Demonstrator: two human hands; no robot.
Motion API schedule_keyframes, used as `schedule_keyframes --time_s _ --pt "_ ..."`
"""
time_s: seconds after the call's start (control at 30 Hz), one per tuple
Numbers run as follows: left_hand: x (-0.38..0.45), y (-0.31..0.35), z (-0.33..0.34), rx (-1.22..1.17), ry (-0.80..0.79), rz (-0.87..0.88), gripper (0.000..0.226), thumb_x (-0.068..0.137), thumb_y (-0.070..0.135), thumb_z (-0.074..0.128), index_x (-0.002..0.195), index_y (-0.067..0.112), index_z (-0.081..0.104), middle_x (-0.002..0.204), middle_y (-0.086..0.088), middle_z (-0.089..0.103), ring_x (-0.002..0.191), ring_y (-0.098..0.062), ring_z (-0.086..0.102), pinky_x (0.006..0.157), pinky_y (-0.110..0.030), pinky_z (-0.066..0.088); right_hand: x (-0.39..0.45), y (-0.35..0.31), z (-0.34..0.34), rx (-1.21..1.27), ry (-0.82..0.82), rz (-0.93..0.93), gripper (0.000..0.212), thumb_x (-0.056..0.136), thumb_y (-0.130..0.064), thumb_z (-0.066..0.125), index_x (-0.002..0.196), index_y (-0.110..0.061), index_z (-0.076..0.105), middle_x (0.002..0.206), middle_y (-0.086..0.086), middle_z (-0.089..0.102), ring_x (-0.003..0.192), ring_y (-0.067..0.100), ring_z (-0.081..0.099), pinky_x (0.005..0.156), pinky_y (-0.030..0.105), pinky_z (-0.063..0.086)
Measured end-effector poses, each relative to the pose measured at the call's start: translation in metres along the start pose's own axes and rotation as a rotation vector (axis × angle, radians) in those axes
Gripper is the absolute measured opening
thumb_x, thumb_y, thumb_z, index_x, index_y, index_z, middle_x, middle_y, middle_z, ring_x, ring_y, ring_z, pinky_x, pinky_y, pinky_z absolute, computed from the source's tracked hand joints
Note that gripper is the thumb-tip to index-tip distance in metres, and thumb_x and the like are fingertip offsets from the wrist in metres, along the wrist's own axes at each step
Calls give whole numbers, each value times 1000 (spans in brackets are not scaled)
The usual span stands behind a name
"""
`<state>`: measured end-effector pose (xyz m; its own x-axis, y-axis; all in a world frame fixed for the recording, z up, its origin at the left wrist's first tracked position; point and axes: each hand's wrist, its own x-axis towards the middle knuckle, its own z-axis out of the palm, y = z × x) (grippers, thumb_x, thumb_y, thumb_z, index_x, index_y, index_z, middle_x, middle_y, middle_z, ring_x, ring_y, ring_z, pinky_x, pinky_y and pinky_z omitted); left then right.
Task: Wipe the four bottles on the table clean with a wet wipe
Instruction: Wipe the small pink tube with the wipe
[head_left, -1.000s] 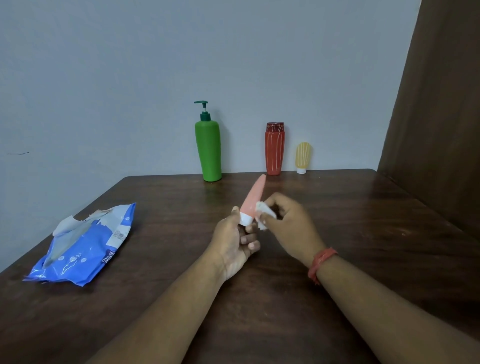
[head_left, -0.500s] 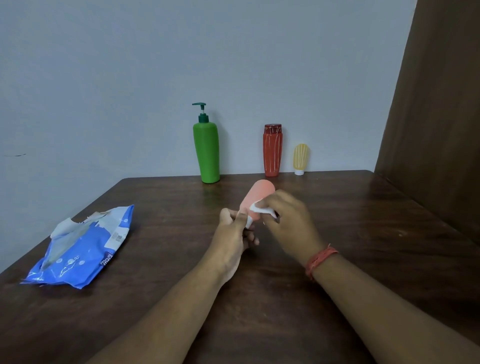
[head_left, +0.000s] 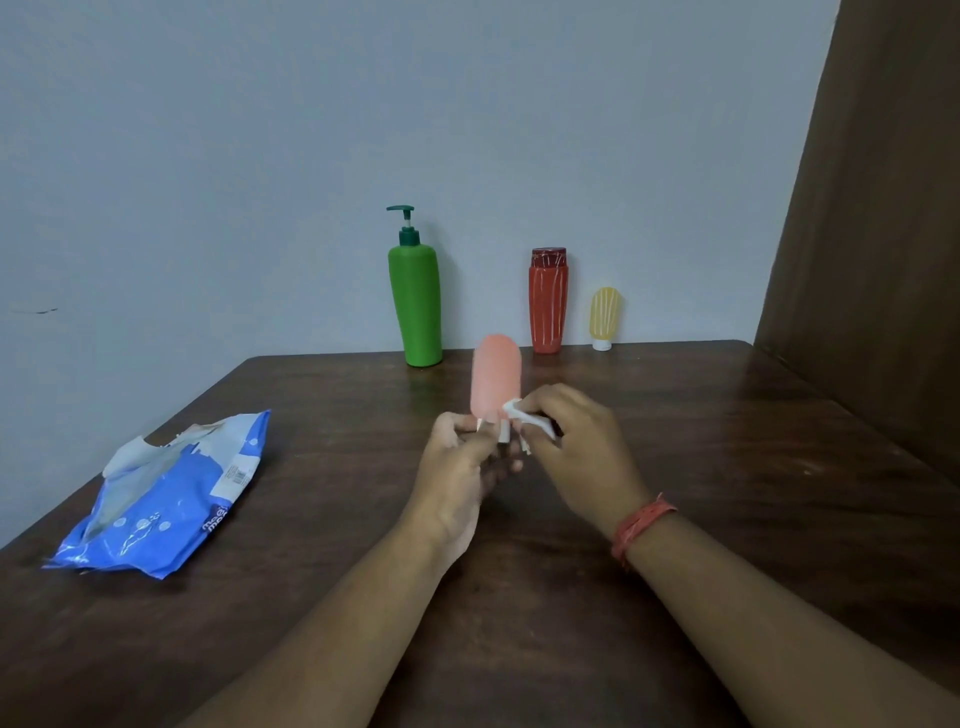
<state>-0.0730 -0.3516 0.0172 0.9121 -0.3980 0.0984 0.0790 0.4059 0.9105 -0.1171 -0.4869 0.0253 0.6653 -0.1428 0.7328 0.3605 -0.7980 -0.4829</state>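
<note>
- The left hand (head_left: 457, 462) holds the pink bottle (head_left: 496, 376) above the middle of the table (head_left: 727, 467), its fingers curled round the white cap end at the bottom, so the bottle stands nearly upright with its rounded end up.
- The right hand (head_left: 576, 441) pinches a crumpled white wet wipe (head_left: 522, 415) between its fingers and presses it against the lower right side of the pink bottle, just above the cap.
- A red thread band (head_left: 641, 522) circles the right wrist.
- At the far edge, by the wall, stand three bottles in a row: a green pump bottle (head_left: 415, 301) on the left, a red bottle (head_left: 548, 306) in the middle, and a small yellow bottle (head_left: 605, 314) on the right, cap down.
- A blue wipes packet (head_left: 161, 499) lies on the left side of the table, its top torn open, well apart from the hands.
</note>
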Motion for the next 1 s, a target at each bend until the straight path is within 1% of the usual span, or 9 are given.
schedule_keyframes --time_s 0.1,0.3,0.43,0.53,0.6,0.77,0.87,0.93,1.0 --pt "3 6 -5 -112 33 -37 12 96 13 63 89 11 54 85 -9 75 75 -17 72 77 -33 57 -2 -6 8 51 18 1 16 83 0 68 93 -11 70 90 -5 64 81 3 56 71 7 39" --pt "5 7 -3 -172 126 -64 12 95 6 61 84 11 57 83 -12 72 78 -21 68 70 -30 59 -4 -9 5 -53 -32 -141 11 84 -6 69 95 -9 71 93 1 65 82 8 58 73 13 43" --pt "2 8 -1 -171 111 -17 3 99 7 57 100 4 58 98 -20 74 80 -23 73 77 -34 61 -1 -7 4 -46 8 -3 8 86 -7 69 91 -13 70 89 -4 65 77 4 57 68 16 42" --pt "4 6 1 -108 129 43 25 98 12 60 120 2 55 111 -19 73 96 -28 73 87 -39 59 -3 -11 2 130 -7 150 7 89 -12 69 87 -18 69 86 -11 66 79 5 61 65 18 49" --pt "4 5 1 -65 133 67 34 98 14 61 129 2 53 115 -17 73 103 -29 72 91 -40 58 -4 -15 1 184 1 134 8 89 -10 69 89 -18 71 89 -12 67 84 6 63 68 17 52" --pt "0 3 2 125 114 111 39 91 16 72 127 11 56 116 -4 74 109 -19 71 97 -36 56 -2 -16 1 226 22 206 19 90 -7 65 96 -22 74 92 -13 70 88 3 64 71 14 51" --pt "-2 5 1 173 98 133 32 88 17 76 118 17 64 111 1 76 108 -15 70 103 -40 53 -1 -13 1 421 -40 401 18 94 -11 62 97 -24 74 91 -9 73 85 6 66 75 22 56" --pt "-2 6 2 116 78 138 27 87 15 74 113 16 68 109 -2 77 111 -20 70 106 -43 50 -2 -14 2 699 -47 566 15 96 -9 61 101 -16 73 94 2 75 85 13 67 77 28 56" --pt "-2 8 3 52 72 142 37 79 21 75 115 14 68 111 -5 76 115 -24 68 109 -45 47 -2 -19 4 1022 -41 727 15 96 -4 59 106 -4 71 100 10 75 90 17 69 78 27 56"
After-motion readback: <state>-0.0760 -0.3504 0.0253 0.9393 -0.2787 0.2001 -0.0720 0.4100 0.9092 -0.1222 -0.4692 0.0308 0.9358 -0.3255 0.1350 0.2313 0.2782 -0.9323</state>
